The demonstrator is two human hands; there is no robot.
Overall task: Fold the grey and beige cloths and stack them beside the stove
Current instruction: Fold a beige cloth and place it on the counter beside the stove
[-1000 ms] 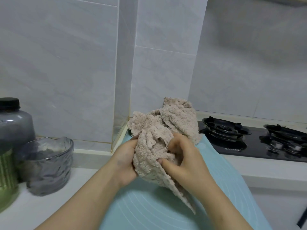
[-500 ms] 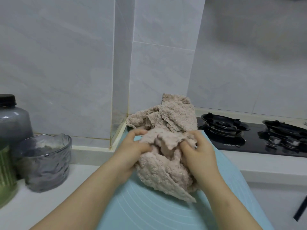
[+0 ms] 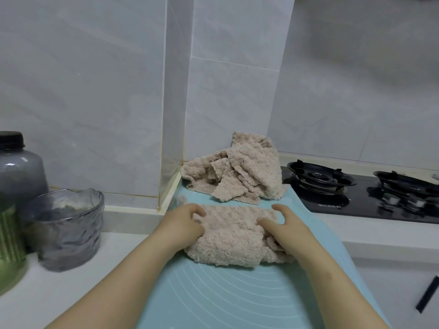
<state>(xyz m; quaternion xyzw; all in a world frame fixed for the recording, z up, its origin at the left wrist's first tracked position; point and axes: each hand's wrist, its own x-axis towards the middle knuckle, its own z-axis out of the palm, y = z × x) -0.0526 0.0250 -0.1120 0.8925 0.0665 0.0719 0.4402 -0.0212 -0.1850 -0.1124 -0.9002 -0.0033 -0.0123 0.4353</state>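
A beige fluffy cloth (image 3: 234,236) lies partly spread on the light blue mat (image 3: 237,295), crumpled at its near and right edges. My left hand (image 3: 184,224) grips its left edge with curled fingers. My right hand (image 3: 286,227) holds its right edge between thumb and curled fingers. Behind it, a crumpled pile of more beige cloth (image 3: 240,179) sits in the corner against the wall, touching the left side of the black stove (image 3: 332,188). No grey cloth can be made out.
On the white counter to the left stand a ribbed glass bowl (image 3: 69,230), a grey jar with a black lid (image 3: 19,165) and a green container (image 3: 9,241). Tiled walls close the back. The stove's two burners lie to the right.
The cloth was bunched up in both hands above the mat. It has come down and now lies spread flat on the mat, with my hands moved apart to its left and right edges.
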